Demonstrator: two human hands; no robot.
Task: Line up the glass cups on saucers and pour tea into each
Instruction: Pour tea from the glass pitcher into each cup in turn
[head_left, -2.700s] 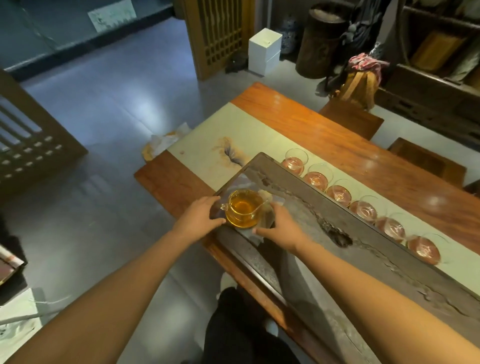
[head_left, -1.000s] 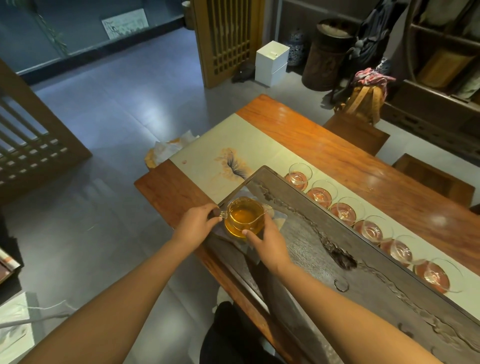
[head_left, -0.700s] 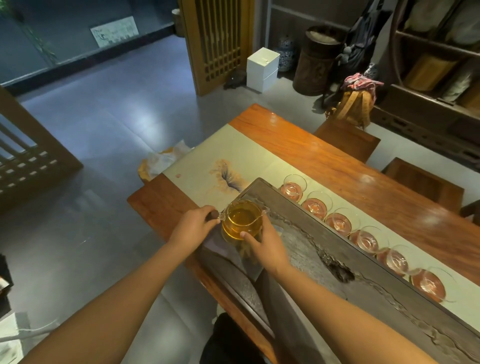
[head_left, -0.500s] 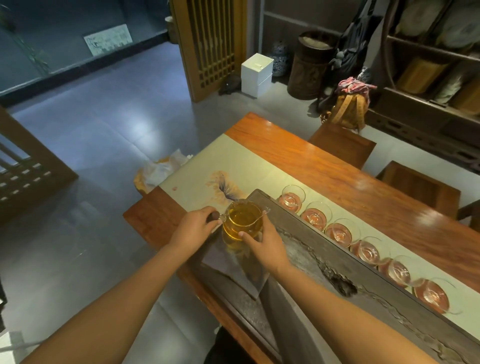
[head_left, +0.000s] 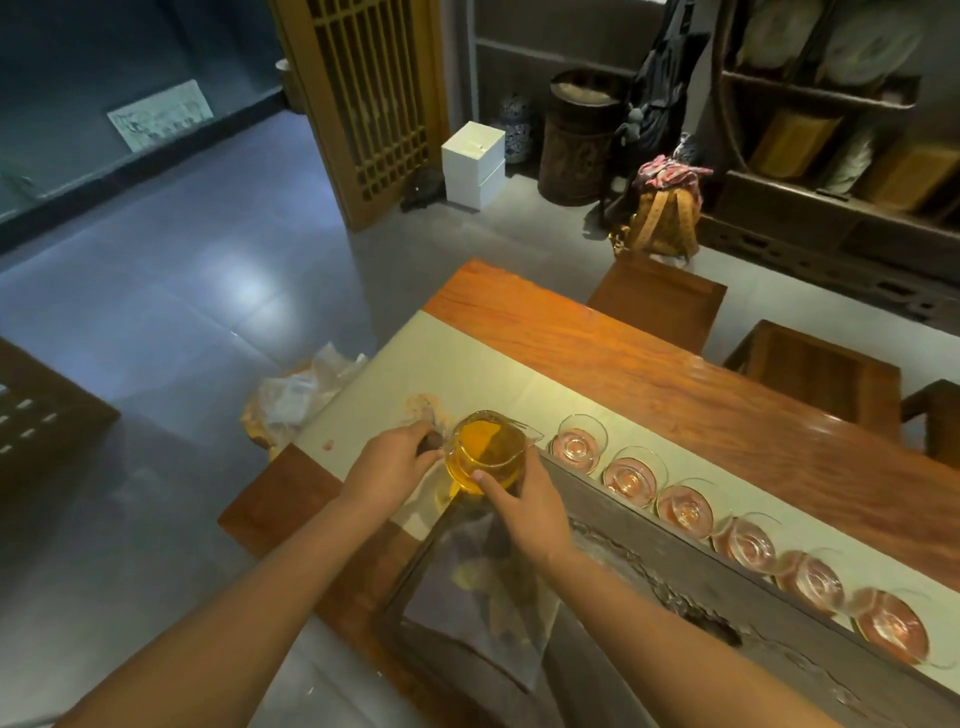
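A glass pitcher (head_left: 485, 449) of amber tea is held above the near corner of the dark tea tray (head_left: 670, 558), its spout pointing right toward the cups. My left hand (head_left: 389, 465) grips its dark handle. My right hand (head_left: 524, 506) holds its side from below with thumb and fingers. Several glass cups on pinkish saucers run in a diagonal row along the tray's far edge, from the nearest cup (head_left: 581, 441) to the last cup (head_left: 891, 626). They stand on a pale runner (head_left: 457, 364).
The long wooden table (head_left: 675, 384) carries the tray and runner. A grey cloth (head_left: 483, 597) lies on the tray under my right wrist. Wooden stools (head_left: 657, 299) stand beyond the table. A lined bin (head_left: 296, 400) sits on the floor at the table's left end.
Both hands have lifted the pitcher off the cloth on the tray and carried it up and toward the first cup. The view has shifted with my head.
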